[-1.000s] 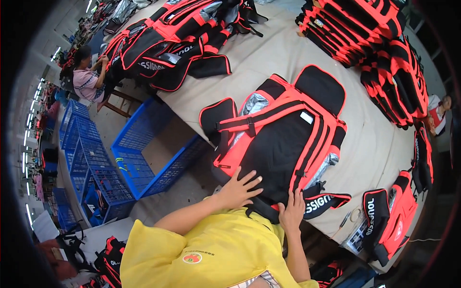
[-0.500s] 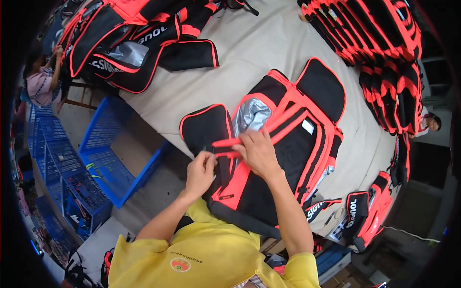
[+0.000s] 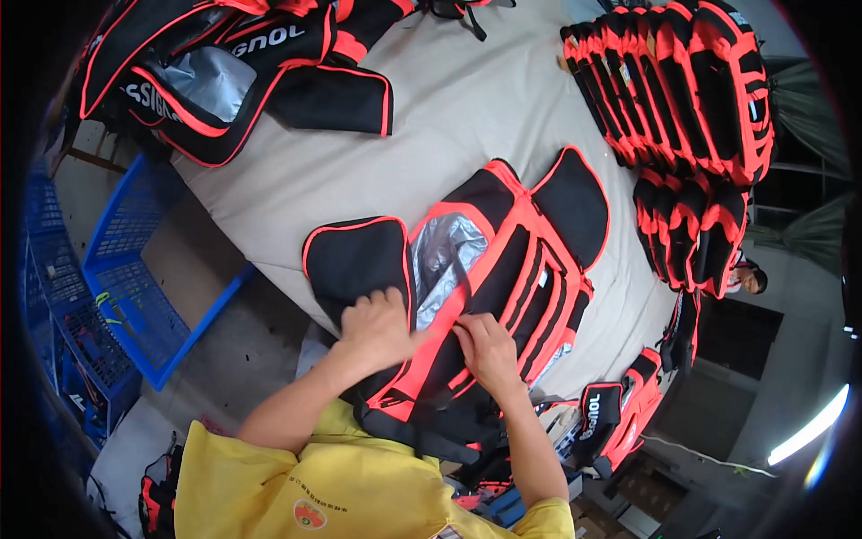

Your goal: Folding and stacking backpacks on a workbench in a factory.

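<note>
The likely soft backpack (image 3: 496, 272) is best gripped by its red side panel (image 3: 442, 340); left hand (image 3: 378, 332) and right hand (image 3: 490, 355) fingers are curled, any pinch indiscernible.

I've got a wide lane of bare cloth on the table (image 3: 476, 99), between the bag pile (image 3: 206, 81) at upper left and the packed row of bags (image 3: 664, 99) on the right. Loose straps (image 3: 471, 13) sit at its far end. Left flap (image 3: 355, 265) of the backpack (image 3: 494, 265) juts out beyond the left hand (image 3: 382, 331), so a low sweep there snags; I'd pass above. Right flap (image 3: 572, 207) narrows the path toward the row. Gap between left and right hand (image 3: 488, 352) is tight. Yellow shirt (image 3: 359, 485) blocks the near side; red-black bag (image 3: 628, 418) obstructs lower right. Off-table left: floor gap, then blue crate (image 3: 117, 216).
</note>
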`<state>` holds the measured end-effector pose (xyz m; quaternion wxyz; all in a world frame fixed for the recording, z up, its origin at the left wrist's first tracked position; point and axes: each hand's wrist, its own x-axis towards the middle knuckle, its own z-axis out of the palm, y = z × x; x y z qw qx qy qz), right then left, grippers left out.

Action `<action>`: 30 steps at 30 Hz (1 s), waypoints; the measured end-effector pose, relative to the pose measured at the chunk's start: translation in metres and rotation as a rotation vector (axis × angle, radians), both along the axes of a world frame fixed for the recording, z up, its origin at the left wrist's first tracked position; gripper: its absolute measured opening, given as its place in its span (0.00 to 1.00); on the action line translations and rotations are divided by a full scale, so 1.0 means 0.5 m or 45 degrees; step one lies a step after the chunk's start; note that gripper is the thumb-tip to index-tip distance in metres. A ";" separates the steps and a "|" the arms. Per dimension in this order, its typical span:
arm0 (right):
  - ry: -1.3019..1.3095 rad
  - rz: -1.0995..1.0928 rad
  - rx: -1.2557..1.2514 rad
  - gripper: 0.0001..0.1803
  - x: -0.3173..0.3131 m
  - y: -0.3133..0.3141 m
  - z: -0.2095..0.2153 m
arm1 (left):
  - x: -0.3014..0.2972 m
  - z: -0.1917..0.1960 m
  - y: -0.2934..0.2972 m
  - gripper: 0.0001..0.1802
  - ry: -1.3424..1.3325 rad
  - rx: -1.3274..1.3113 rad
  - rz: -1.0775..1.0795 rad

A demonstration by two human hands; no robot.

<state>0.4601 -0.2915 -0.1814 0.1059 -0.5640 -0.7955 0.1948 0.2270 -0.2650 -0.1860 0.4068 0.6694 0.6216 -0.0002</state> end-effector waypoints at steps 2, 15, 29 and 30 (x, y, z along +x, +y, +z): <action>-0.051 0.034 -0.053 0.15 -0.005 0.030 -0.011 | 0.021 -0.001 -0.018 0.40 0.007 -0.124 -0.299; 0.062 0.405 -0.008 0.20 -0.059 -0.015 -0.034 | -0.176 -0.066 -0.303 0.13 -0.640 0.209 1.793; 0.039 0.376 0.006 0.18 -0.091 -0.031 -0.040 | -0.194 -0.113 -0.359 0.11 -0.794 0.061 1.901; 0.043 0.380 0.007 0.18 -0.096 -0.024 -0.042 | -0.196 -0.113 -0.356 0.11 -0.802 0.081 1.898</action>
